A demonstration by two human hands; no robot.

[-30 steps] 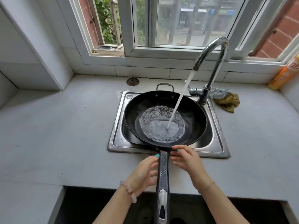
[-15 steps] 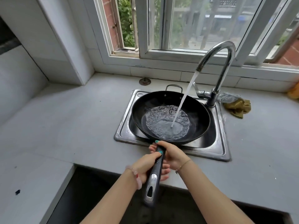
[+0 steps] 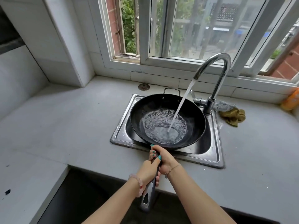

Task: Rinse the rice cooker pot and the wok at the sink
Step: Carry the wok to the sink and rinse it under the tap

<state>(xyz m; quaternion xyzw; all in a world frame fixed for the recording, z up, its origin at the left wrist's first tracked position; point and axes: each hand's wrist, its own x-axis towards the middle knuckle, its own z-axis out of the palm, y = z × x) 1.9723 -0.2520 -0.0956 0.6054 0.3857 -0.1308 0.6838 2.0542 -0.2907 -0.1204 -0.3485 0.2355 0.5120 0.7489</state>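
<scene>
Both hands were clamped round the long handle (image 3: 149,194) of the black wok (image 3: 166,122), left hand (image 3: 148,171) wrapped nearer the camera and right hand (image 3: 163,156) gripping just ahead of it, right up by the pan's rim, bottom centre of the frame. The wok sat over the steel sink (image 3: 216,152) in the middle of the picture, with the tap (image 3: 215,75) running a stream into a rippling pool of water (image 3: 163,125) in its bowl. A crumpled olive rag (image 3: 233,116) lay on the grey counter (image 3: 64,126) to the right of the tap.
</scene>
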